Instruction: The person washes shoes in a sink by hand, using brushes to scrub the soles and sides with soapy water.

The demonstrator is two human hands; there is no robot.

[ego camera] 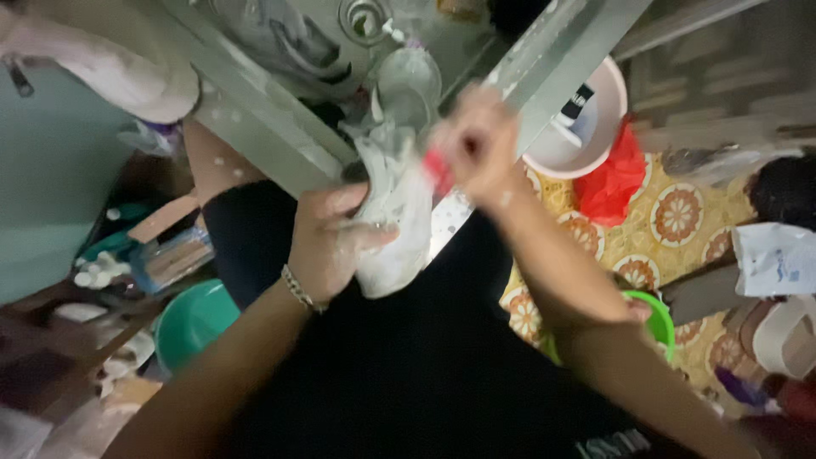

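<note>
My left hand grips a crumpled white plastic bag that hangs at the metal sink edge. My right hand, blurred, is closed near the top of the bag on a small red thing; what it is cannot be told. A bracelet circles my left wrist. Clear glass items lie in the sink basin just beyond the bag.
A white bowl and a red plastic bag lie on the patterned floor mat at right. A green bowl sits under my right arm. A teal basin and clutter lie at left.
</note>
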